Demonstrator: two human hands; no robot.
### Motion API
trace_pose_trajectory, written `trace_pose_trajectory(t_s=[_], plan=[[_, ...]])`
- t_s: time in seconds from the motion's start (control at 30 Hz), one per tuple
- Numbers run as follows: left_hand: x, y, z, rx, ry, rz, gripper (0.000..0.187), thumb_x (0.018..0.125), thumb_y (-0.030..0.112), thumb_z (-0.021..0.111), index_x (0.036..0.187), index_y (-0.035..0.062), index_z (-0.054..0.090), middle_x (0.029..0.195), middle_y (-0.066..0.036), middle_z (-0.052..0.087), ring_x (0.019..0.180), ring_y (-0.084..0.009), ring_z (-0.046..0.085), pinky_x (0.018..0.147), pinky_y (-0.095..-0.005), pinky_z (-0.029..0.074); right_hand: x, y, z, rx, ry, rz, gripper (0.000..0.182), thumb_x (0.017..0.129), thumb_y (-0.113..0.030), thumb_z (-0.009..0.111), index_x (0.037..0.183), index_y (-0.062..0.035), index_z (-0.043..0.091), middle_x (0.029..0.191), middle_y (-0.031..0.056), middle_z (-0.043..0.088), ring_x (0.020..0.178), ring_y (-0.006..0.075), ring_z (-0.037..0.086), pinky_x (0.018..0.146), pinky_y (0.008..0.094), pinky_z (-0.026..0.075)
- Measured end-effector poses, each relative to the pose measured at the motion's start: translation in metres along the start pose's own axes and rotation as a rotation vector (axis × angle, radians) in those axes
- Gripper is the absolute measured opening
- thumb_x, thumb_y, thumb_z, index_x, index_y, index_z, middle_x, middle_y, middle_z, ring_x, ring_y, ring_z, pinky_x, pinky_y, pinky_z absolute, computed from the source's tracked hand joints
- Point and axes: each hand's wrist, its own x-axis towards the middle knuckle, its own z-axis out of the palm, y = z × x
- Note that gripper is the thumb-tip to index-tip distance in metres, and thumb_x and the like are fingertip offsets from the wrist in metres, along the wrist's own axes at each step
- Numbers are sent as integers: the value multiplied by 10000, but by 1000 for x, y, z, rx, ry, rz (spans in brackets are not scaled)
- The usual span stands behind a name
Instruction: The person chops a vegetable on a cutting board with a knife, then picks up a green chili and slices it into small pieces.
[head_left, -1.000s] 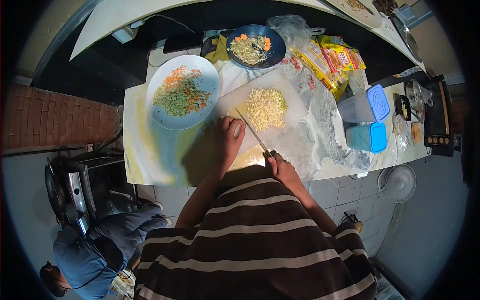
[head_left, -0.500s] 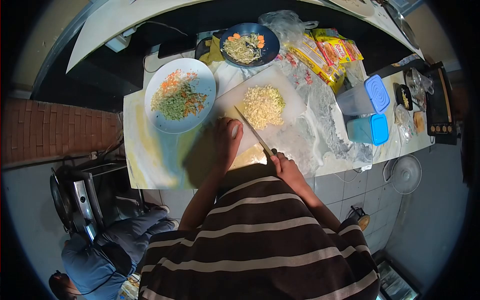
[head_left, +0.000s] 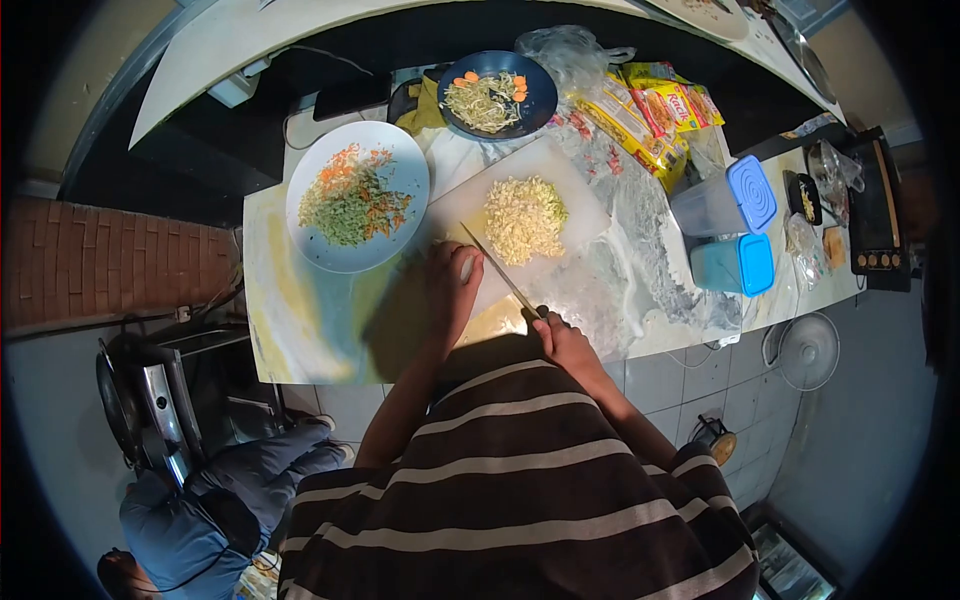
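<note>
Chopped pale vegetable (head_left: 524, 222) lies heaped on a cutting board (head_left: 585, 195), upper centre of frame.
Right hand (head_left: 570, 346), grip closed round a knife (head_left: 502, 271); left hand (head_left: 452, 295), grip curled on a pale piece (head_left: 467, 268), seemingly uncut.

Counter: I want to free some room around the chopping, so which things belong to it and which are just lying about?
Belong to the chopping:
- knife in right hand
- pale piece in left hand
- cutting board, chopped pale pieces
- probably the plate

Seemingly lying about:
- packets
- plastic bag
- blue-lidded containers
- perhaps the dark pan
</note>
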Motion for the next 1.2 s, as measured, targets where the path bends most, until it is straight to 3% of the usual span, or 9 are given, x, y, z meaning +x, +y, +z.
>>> trace_pose_trajectory(t_s=[0.6, 1.03, 1.2], plan=[[0, 0, -3, -59, 39, 31, 127, 795, 46, 706, 873, 61, 606, 912, -90, 548, 906, -303, 541, 799, -412, 450, 12, 12, 4, 18, 76, -142, 414, 1023, -370, 406, 1089, 16, 541, 790, 304, 637, 771, 502, 615, 670, 568, 495], [-1, 3, -3, -16, 4, -14, 113, 800, 49, 691, 868, 69, 603, 916, -99, 586, 912, -313, 547, 808, -418, 451, 1, 8, 0, 120, 52, -75, 429, 1023, -370, 412, 1086, 26, 562, 778, 299, 634, 782, 494, 614, 685, 558, 490], [-1, 1, -2, -2, 18, 18, 128, 789, 50, 700, 858, 73, 596, 897, -90, 570, 896, -307, 551, 800, -417, 451, 2, 10, 7, 105, 70, -51, 385, 1026, -382, 415, 1034, -22, 552, 750, 301, 620, 782, 504, 603, 663, 555, 463]])
